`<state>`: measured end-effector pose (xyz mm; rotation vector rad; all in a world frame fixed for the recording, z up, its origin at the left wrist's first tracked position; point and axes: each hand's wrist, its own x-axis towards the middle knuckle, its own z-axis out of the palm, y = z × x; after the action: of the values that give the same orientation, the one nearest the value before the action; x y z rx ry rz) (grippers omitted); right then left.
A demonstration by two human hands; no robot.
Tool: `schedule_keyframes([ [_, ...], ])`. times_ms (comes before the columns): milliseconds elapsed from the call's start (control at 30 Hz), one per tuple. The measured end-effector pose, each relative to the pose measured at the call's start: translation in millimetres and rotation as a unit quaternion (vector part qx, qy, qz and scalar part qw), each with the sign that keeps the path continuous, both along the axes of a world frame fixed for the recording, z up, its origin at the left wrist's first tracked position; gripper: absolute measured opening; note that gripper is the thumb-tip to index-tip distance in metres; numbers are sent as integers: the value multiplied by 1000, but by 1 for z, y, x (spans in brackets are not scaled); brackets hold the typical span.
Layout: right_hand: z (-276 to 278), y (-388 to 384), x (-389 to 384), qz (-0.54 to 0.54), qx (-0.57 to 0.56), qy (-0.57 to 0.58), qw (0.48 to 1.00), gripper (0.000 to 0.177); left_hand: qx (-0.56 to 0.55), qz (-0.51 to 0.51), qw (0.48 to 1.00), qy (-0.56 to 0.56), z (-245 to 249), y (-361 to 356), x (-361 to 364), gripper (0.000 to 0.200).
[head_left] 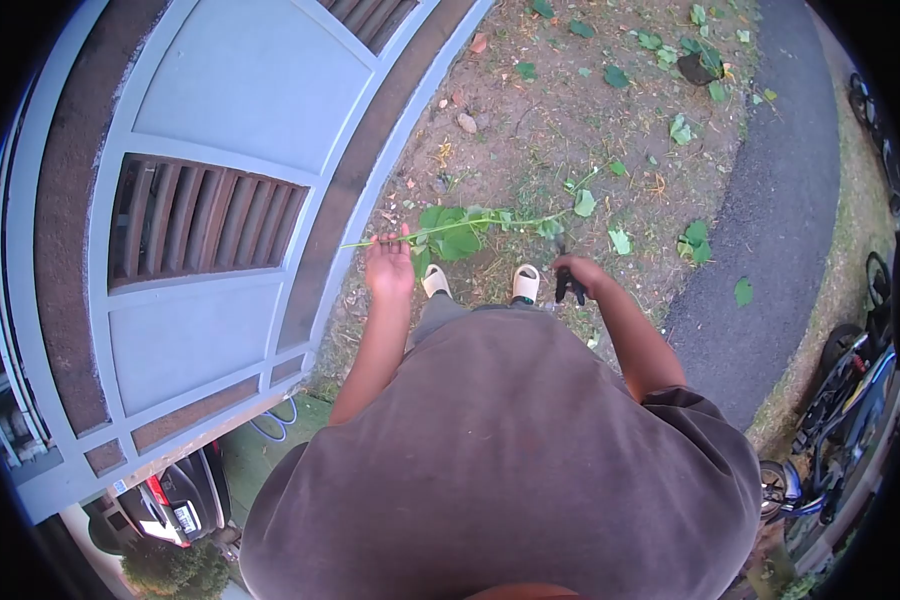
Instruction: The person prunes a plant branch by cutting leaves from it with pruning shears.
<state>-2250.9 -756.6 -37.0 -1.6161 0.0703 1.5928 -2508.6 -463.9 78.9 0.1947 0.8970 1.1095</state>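
A long green leafy stem (500, 219) runs sideways in front of my feet, with broad leaves near its left end. My left hand (390, 268), palm up, holds it near that end, and the stem lies across the fingers. In my right hand (582, 274) are black-handled pruning shears (568, 286), held just below the stem's right part. The shears' tip is blurred against the ground. Both arms reach forward from my body, one on each side of my light sandals (525, 283).
A light blue wall with brown louvred vents (210, 215) rises close on my left. Cut leaves (695, 242) are scattered over the dirt ground. A paved path (745, 230) runs along the right, with bicycles (835, 400) beyond it. A parked car (185, 500) is behind at left.
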Motion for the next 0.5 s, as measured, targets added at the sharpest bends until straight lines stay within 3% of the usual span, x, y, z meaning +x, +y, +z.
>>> schedule_keyframes([
  [33, -3, 5, -5, 69, 3, 21, 997, 23, 0, -5, 1000, -5, 1, -2, 2, 11],
  [167, 21, 36, -8, 97, 82, -34, 991, 24, 26, -35, 999, 11, 17, -11, 14, 11],
  [233, 49, 49, 6, -43, 141, -107, 983, 23, 35, -80, 996, -5, 16, -13, 11, 12],
  [300, 40, 53, 28, -173, 81, -156, 969, 20, 43, -119, 992, -18, 15, -18, 8, 12],
  [367, 12, 48, 54, -411, 136, -70, 899, 21, 31, -104, 993, -37, 14, -21, 10, 13],
  [433, 35, 41, 60, -528, 129, -72, 837, 20, 29, -72, 997, -24, 17, -19, 8, 13],
  [467, 32, 36, 61, -509, 106, -76, 851, 20, 25, -41, 999, -12, 18, -17, 9, 13],
  [500, 16, 24, 63, -404, 94, -103, 904, 20, 29, -37, 999, -16, 21, -16, 10, 13],
])
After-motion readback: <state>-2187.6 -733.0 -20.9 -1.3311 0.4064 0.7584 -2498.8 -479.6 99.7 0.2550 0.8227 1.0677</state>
